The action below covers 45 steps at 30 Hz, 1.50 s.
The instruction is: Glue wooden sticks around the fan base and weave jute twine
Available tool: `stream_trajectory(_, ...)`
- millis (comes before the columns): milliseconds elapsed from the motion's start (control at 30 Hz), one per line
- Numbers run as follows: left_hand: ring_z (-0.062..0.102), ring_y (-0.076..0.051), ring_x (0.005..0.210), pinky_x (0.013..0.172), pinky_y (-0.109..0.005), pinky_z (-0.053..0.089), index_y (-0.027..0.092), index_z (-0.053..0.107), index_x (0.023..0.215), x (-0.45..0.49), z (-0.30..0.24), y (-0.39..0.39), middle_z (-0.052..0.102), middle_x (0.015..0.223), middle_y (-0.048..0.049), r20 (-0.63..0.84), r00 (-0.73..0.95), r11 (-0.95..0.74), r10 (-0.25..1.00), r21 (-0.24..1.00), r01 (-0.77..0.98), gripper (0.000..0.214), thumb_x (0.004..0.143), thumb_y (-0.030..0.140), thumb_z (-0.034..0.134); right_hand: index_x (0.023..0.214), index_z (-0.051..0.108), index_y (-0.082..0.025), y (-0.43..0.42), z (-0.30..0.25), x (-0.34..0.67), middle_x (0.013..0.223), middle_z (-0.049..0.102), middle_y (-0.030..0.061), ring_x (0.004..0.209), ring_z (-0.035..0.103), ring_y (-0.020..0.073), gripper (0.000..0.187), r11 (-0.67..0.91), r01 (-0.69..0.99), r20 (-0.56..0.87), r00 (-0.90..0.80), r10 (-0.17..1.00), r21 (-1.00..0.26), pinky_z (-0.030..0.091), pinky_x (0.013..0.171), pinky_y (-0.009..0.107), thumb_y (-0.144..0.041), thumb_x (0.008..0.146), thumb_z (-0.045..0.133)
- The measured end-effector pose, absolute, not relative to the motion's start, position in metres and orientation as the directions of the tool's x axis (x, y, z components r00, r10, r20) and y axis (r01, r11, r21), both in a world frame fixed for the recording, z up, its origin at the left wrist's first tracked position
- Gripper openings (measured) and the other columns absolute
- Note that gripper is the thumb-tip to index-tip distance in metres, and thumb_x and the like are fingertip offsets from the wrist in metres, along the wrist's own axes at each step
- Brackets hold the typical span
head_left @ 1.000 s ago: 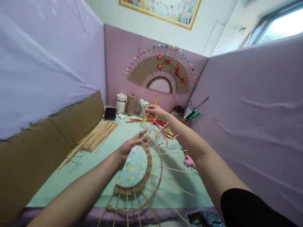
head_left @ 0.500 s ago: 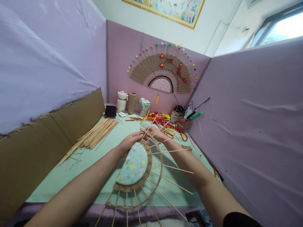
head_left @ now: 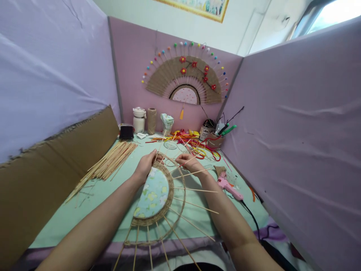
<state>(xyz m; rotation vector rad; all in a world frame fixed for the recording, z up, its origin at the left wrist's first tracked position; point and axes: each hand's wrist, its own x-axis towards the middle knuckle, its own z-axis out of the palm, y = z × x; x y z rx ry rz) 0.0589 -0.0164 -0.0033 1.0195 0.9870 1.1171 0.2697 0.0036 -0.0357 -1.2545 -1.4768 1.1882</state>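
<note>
A half-made fan lies on the green mat: a blue floral half-disc ringed with woven jute twine, thin bamboo sticks fanning out from it. My left hand rests on the far edge of the weave, fingers curled against the sticks there. My right hand is closed in a pinch on the jute twine just beyond the woven ring, between two sticks. Loose loops of twine trail past both hands.
A bundle of bamboo sticks lies at the left beside a cardboard sheet. A pink glue gun with a black cord lies right. Coloured strips, a twine spool, a white jar and a tool cup stand at the back. A finished fan hangs on the wall.
My right hand came down from a raised pull at the back to the fan's rim beside my left hand. The view shifted, and the glue gun shows again.
</note>
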Motion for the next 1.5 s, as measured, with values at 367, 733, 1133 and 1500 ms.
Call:
stream_trajectory(367, 0.044, -0.009, 0.043, 0.046, -0.022, 0.033, 0.016, 0.061, 0.074, 0.061, -0.004, -0.019, 0.061, 0.053, 0.0009, 0.191, -0.036, -0.192, 0.981, 0.98, -0.044, 0.041, 0.07, 0.057, 0.066, 0.066, 0.06, -0.019, -0.001, -0.041, 0.274, 0.047, 0.041, -0.0069, 0.041, 0.029, 0.0069, 0.027, 0.026, 0.158, 0.002, -0.147, 0.989, -0.987, 0.018, 0.042, 0.023, -0.043, 0.061, 0.073)
stream_trajectory(733, 0.044, -0.01, 0.046, 0.049, -0.023, 0.033, 0.015, 0.066, 0.064, 0.058, -0.001, -0.018, 0.06, 0.052, 0.0008, 0.17, -0.082, -0.166, 0.982, 0.985, 0.05, 0.024, 0.07, 0.038, 0.067, 0.066, 0.057, -0.019, -0.002, -0.039, 0.271, 0.048, 0.041, -0.0076, 0.042, 0.029, 0.0062, 0.031, 0.031, 0.006, 0.03, -0.115, 0.993, -1.0, 0.018, 0.043, 0.023, -0.042, 0.057, 0.076)
stream_trajectory(1133, 0.035, -0.007, 0.033, 0.036, -0.021, 0.022, 0.015, 0.061, 0.058, 0.057, -0.004, -0.015, 0.049, 0.041, 0.004, -0.054, 0.03, 0.057, 0.998, 0.994, -0.097, 0.03, 0.065, 0.043, 0.071, 0.07, 0.06, -0.017, 0.005, -0.037, 0.272, 0.047, 0.041, -0.0086, 0.043, 0.031, 0.005, 0.033, 0.07, -0.32, 0.096, -0.064, 0.993, -0.945, 0.019, 0.043, 0.022, -0.038, 0.055, 0.081)
stream_trajectory(1500, 0.035, -0.007, 0.03, 0.032, -0.021, 0.021, 0.017, 0.056, 0.06, 0.057, -0.02, -0.005, 0.043, 0.037, 0.0063, -0.137, 0.111, 0.153, 0.984, 0.975, -0.16, 0.031, 0.066, 0.043, 0.071, 0.066, 0.06, -0.017, 0.006, -0.042, 0.271, 0.047, 0.043, -0.0079, 0.043, 0.033, 0.0046, 0.032, 0.047, -0.368, 0.086, -0.09, 0.992, -0.929, 0.02, 0.043, 0.021, -0.036, 0.055, 0.084)
